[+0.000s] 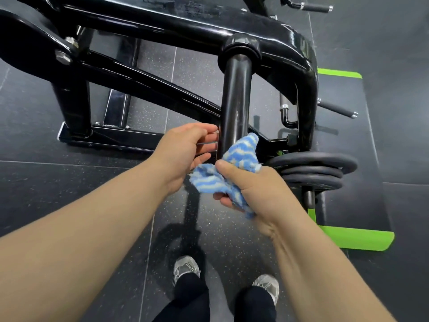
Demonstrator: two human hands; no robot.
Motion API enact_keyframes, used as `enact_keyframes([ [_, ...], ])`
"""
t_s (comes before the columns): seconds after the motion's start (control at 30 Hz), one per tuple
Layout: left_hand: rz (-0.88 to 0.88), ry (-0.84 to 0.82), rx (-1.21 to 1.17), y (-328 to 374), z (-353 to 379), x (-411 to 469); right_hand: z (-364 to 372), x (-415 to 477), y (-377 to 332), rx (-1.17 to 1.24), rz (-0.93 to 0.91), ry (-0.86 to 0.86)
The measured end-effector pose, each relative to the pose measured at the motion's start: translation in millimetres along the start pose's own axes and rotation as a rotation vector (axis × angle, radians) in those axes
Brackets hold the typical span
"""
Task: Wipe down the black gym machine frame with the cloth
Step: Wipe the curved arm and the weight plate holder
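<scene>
Right fingers: curled tight round the cloth (241, 156). The thumb lies across the top of the bundle and the fingertips (222, 199) show under it.
Right hand (257, 189): back of the hand up, wrist bent inward, forearm coming in from the lower right.
Cloth: blue and white stripes, bunched. Its upper fold lies against the lower end of the black tube (236, 101); a loose corner hangs to the left, under the left thumb.
Left fingers (210, 137): half curled, holding nothing we can see. The tips are at the tube's left edge; we cannot tell whether they touch it.
Left hand (183, 149): just beside the cloth, thumb pointing toward it, forearm coming in from the lower left.
Black tube: thick, glossy, running down toward us from a round collar on the black gym machine frame (162, 22).
Frame: glossy black beams crossing the upper view, with a bolted pivot at upper left and a curved beam at right.
Weight plates (311, 168): dark, stacked just right of the right hand.
Grip handles (336, 110): dark, metal-capped, right of the curved beam.
Green mat edge (355, 240): lower right, on the floor (69, 182).
Floor: dark speckled tiles.
Shoes (185, 268): grey, at the bottom centre.
</scene>
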State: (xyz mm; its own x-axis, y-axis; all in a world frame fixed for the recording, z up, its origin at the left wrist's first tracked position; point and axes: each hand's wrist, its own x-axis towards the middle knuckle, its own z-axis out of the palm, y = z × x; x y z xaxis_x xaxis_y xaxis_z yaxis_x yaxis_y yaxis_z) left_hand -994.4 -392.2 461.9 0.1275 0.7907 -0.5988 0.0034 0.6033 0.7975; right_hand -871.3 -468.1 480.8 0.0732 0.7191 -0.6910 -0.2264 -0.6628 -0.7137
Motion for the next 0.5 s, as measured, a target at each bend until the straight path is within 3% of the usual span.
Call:
enact_keyframes([
  [0.13,-0.007,-0.026,-0.026,-8,0,-12,-17,6,9,-0.575,-0.253,0.109],
  [0.3,-0.003,-0.016,-0.127,-17,7,-27,-12,12,-4,-0.677,-0.376,0.011],
  [0.5,0.022,-0.007,-0.163,-23,14,-36,-31,8,9,-1.055,-0.608,0.173],
])
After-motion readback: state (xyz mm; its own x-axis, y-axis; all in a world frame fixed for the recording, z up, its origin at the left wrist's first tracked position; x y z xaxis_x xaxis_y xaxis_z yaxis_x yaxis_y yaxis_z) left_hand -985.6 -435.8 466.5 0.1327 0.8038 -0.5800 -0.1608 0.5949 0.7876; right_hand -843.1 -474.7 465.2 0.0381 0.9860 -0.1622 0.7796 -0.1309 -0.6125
